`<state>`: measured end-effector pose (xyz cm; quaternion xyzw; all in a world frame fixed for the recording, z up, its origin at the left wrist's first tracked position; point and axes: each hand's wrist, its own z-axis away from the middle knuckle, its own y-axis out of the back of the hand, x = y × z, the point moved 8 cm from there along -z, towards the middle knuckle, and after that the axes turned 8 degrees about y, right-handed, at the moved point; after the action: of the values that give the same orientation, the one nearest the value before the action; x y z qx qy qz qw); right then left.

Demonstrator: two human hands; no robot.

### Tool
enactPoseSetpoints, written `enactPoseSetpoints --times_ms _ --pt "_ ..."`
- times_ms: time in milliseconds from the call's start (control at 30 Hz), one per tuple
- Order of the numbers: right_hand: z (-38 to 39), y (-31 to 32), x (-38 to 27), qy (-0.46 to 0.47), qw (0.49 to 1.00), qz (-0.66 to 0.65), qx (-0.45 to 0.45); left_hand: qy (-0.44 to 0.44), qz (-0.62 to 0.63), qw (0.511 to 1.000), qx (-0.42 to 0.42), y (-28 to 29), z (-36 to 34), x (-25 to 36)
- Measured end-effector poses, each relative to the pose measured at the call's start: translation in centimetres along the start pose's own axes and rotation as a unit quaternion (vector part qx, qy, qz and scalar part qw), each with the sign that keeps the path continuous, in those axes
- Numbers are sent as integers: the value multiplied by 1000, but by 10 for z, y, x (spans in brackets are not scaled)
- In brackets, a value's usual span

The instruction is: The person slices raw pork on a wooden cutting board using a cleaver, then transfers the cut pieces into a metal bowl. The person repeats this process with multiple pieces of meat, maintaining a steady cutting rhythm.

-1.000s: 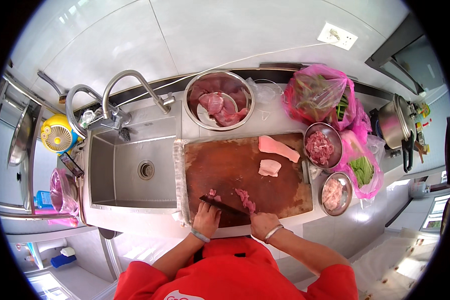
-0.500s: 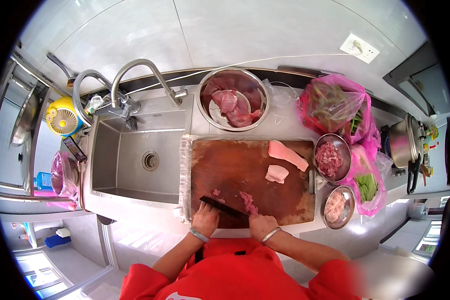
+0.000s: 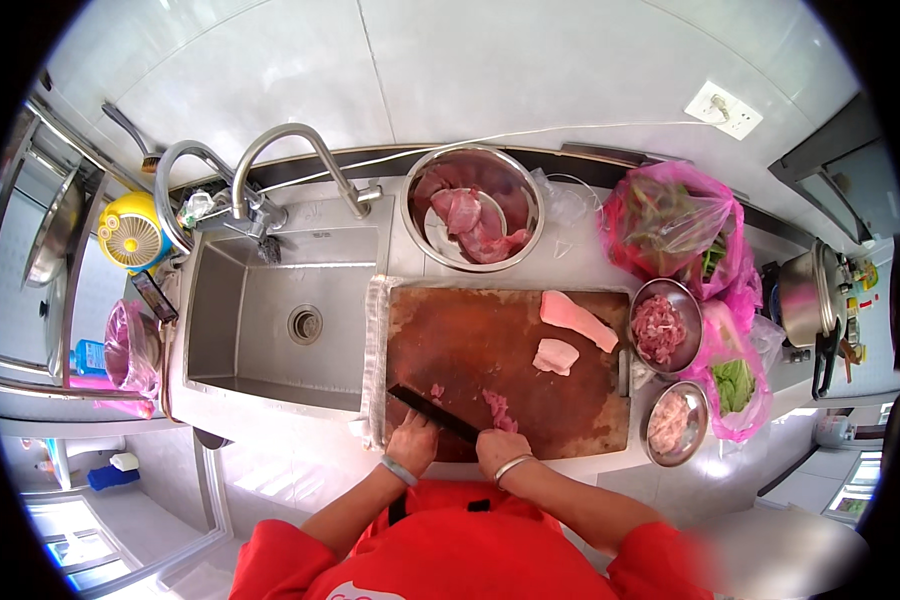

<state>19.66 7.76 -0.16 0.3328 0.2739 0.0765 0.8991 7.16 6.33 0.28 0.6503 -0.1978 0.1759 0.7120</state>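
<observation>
My right hand [image 3: 500, 450] grips the handle of a dark-bladed kitchen knife [image 3: 432, 410], which slants up to the left over the near part of the brown cutting board [image 3: 450, 340]. My left hand [image 3: 411, 441] rests at the board's near edge, fingers bent close against the blade; whatever lies under them is hidden. Just right of the blade is a small pile of sliced red meat [image 3: 500, 409], and a few scraps [image 3: 437, 390] lie beyond the blade. Farther right on the board are a long pale piece of pork [image 3: 577, 320] and a shorter pale piece [image 3: 555, 357].
Left of the board is a steel sink [image 3: 270, 385] with a curved faucet [image 3: 310, 135]. Behind stands a steel bowl [image 3: 410, 215] with large meat pieces. On the right are a bowl of red meat strips [image 3: 658, 330], a bowl of pale meat [image 3: 670, 425] and pink vegetable bags [image 3: 660, 215].
The knife has turned more steeply, its tip shifting left and away from me. My right hand has moved left, nearer my left hand. The whole view has shifted slightly.
</observation>
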Motion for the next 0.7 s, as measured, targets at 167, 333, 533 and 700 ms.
enactPoseSetpoints --times_ms 167,333,533,700 --pt "23 -3 18 -17 999 19 -32 -18 6 1000 8 2 0 -1" --pt "44 1 17 -19 1000 17 -10 -51 35 998 17 6 0 5" --pt "45 6 12 -30 999 16 -20 -60 41 997 37 17 0 14" --pt "30 8 3 -24 999 19 -28 -46 27 998 33 3 3 1"
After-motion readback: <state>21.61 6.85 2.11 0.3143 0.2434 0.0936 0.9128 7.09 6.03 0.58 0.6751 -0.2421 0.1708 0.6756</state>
